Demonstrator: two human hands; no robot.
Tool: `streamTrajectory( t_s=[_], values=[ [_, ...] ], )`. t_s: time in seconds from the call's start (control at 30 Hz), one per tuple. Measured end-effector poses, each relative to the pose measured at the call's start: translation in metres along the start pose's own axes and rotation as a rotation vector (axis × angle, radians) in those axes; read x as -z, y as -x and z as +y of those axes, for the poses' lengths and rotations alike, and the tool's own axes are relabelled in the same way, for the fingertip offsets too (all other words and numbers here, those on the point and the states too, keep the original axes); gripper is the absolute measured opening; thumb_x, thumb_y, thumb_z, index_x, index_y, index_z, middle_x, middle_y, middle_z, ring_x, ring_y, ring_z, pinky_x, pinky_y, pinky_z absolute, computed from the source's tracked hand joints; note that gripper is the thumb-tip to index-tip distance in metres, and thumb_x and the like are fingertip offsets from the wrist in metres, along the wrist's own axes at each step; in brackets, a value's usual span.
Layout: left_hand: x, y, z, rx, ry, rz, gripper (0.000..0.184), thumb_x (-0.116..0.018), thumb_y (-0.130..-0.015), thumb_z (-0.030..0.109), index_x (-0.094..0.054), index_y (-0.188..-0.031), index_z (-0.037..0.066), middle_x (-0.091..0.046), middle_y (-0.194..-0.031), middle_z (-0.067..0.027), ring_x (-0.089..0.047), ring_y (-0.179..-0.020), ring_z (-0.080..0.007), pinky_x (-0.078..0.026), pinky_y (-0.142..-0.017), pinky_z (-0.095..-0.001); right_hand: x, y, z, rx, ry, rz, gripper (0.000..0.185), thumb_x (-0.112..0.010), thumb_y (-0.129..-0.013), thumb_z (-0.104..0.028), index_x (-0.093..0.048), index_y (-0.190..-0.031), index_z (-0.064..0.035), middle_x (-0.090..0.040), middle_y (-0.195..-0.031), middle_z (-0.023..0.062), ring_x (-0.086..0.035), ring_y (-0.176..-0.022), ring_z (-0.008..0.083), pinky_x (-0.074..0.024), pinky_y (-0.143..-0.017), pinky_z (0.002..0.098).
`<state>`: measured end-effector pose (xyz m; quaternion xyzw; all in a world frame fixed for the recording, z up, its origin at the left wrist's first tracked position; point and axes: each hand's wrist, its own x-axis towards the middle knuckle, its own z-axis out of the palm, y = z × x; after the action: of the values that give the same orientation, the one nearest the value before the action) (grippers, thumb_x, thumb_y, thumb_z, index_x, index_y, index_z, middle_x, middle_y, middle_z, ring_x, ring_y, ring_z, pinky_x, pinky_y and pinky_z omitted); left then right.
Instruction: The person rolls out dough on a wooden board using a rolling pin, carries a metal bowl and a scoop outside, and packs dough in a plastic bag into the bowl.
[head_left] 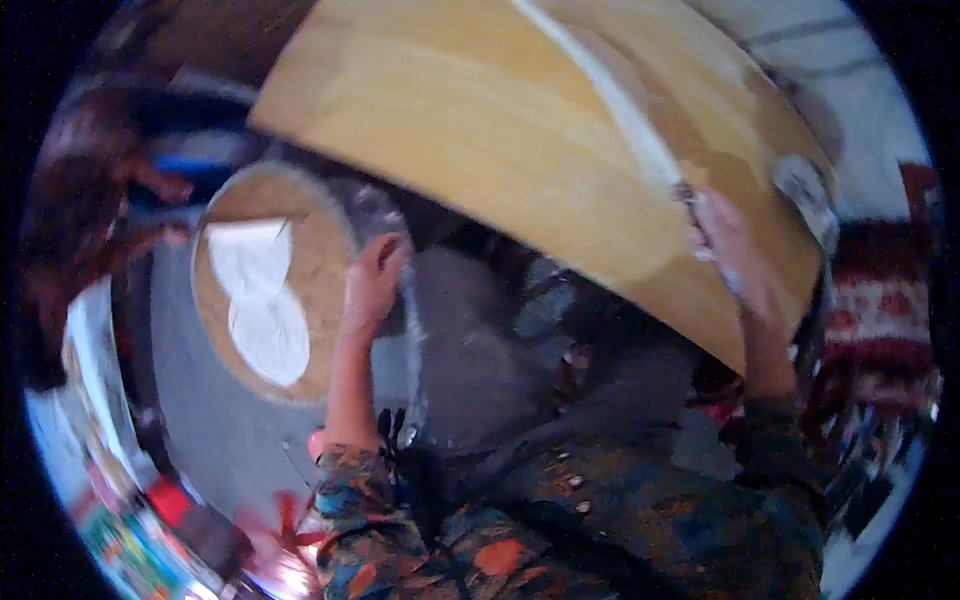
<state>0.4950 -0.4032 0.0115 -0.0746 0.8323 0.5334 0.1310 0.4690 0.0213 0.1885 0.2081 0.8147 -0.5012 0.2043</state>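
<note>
My right hand (725, 240) is closed over the yellow wooden board (480, 130), around the near end of a long, pale, slightly curved strip (610, 95). A small dark part shows where the fingers meet it; motion blur hides its exact kind. My left hand (375, 275) has its fingers curled together by the right rim of a round brown board (230, 340). Whatever those fingers may hold cannot be made out. Two thin white flat pieces (268, 335) lie on the round board, touching or overlapping, one rounded and one with a straight upper edge.
Another person's hands (165, 190) are at the left rim of the round board. A grey surface (215, 430) lies beneath it. A round pale object (800, 185) is near the wooden board's right edge. Red patterned cloth (875, 310) is at the far right.
</note>
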Motion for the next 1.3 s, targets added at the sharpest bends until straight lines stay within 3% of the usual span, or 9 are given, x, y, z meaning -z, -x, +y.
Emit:
streamTrajectory(
  t_s=[0.13,0.4,0.67,0.93,1.13,1.2,1.23,1.27,1.3],
  values=[
    [0.1,0.046,-0.046,0.407,-0.117,-0.099,0.033,-0.056,-0.082,0.025,-0.059,-0.105,0.002,-0.063,-0.09,-0.0205,-0.063,-0.087,-0.0275,-0.047,-0.076,-0.0335,-0.088,-0.013,-0.076,0.018,-0.223,-0.343,0.033,-0.038,-0.096,-0.03,-0.05,-0.113,-0.0043,-0.04,-0.059,-0.0045,-0.035,-0.045,0.0046,-0.0276,-0.039,0.0194],
    [0.176,0.196,-0.231,0.574,0.096,-0.109,0.032,-0.058,-0.081,0.025,-0.061,-0.103,0.001,-0.065,-0.088,-0.0182,-0.063,-0.084,-0.0251,-0.047,-0.075,-0.0335,-0.344,0.008,-0.133,-0.123,-0.527,-0.718,0.028,-0.038,-0.096,-0.023,-0.05,-0.111,-0.0037,-0.036,-0.055,-0.0032,-0.032,-0.039,0.0055,-0.0263,-0.037,0.0199],
    [0.161,0.21,-0.235,0.734,0.615,0.1,0.035,-0.056,-0.085,0.024,-0.058,-0.109,-0.001,-0.064,-0.093,-0.0148,-0.061,-0.084,-0.0207,-0.047,-0.076,-0.0319,-0.473,-0.018,-0.131,-0.232,-0.479,-0.856,0.026,-0.042,-0.095,-0.024,-0.051,-0.111,-0.0048,-0.039,-0.055,-0.0045,-0.032,-0.039,0.0037,-0.0261,-0.037,0.0191],
    [0.172,0.225,-0.254,0.706,0.354,0.179,0.034,-0.055,-0.085,0.023,-0.057,-0.108,-0.002,-0.063,-0.095,-0.0184,-0.062,-0.089,-0.027,-0.047,-0.078,-0.0334,-0.562,-0.042,-0.106,-0.056,-0.08,-0.781,0.023,-0.048,-0.093,-0.024,-0.055,-0.102,-0.0044,-0.037,-0.059,-0.0055,-0.031,-0.046,0.0027,-0.0247,-0.04,0.0191],
    [0.162,0.224,-0.247,0.655,0.385,0.208,0.035,-0.055,-0.084,0.024,-0.057,-0.108,-0.001,-0.063,-0.097,-0.0196,-0.061,-0.092,-0.0296,-0.046,-0.08,-0.0337,-0.631,-0.036,0.025,0.174,0.248,-0.679,0.023,-0.054,-0.086,-0.019,-0.053,-0.102,-0.0028,-0.051,-0.067,0.0015,-0.045,-0.05,0.0087,-0.0393,-0.046,0.0248],
    [0.164,0.222,-0.245,0.666,0.395,0.199,0.035,-0.055,-0.084,0.025,-0.057,-0.108,-0.001,-0.063,-0.098,-0.0198,-0.061,-0.093,-0.0303,-0.046,-0.081,-0.0337,-0.636,-0.019,0.05,0.046,0.346,-0.664,0.031,-0.056,-0.085,-0.02,-0.05,-0.11,-0.0032,-0.059,-0.078,0.0091,-0.056,-0.06,0.0168,-0.0463,-0.057,0.0311],
    [0.17,0.221,-0.238,0.67,0.397,0.189,0.036,-0.055,-0.084,0.025,-0.057,-0.108,-0.001,-0.063,-0.098,-0.02,-0.061,-0.093,-0.0306,-0.046,-0.081,-0.0338,-0.641,-0.012,0.057,0.208,0.568,-0.59,0.038,-0.056,-0.085,-0.022,-0.047,-0.117,-0.0046,-0.061,-0.092,0.0172,-0.062,-0.079,0.0304,-0.0472,-0.072,0.0381],
    [0.174,0.22,-0.234,0.673,0.4,0.18,0.036,-0.055,-0.084,0.025,-0.057,-0.108,-0.002,-0.062,-0.098,-0.0202,-0.061,-0.094,-0.0309,-0.046,-0.081,-0.0338,-0.643,-0.009,0.063,0.246,0.613,-0.588,0.041,-0.056,-0.084,-0.024,-0.045,-0.12,-0.0059,-0.059,-0.102,0.0221,-0.057,-0.096,0.0391,-0.0435,-0.082,0.0422],
    [0.176,0.219,-0.233,0.664,0.396,0.201,0.035,-0.054,-0.084,0.025,-0.057,-0.108,-0.001,-0.062,-0.098,-0.0203,-0.061,-0.092,-0.0305,-0.046,-0.08,-0.0341,-0.652,-0.005,0.068,0.249,0.6,-0.547,0.04,-0.055,-0.084,-0.023,-0.045,-0.118,-0.0048,-0.059,-0.101,0.0227,-0.056,-0.096,0.0392,-0.0435,-0.082,0.0426]
  ],
)
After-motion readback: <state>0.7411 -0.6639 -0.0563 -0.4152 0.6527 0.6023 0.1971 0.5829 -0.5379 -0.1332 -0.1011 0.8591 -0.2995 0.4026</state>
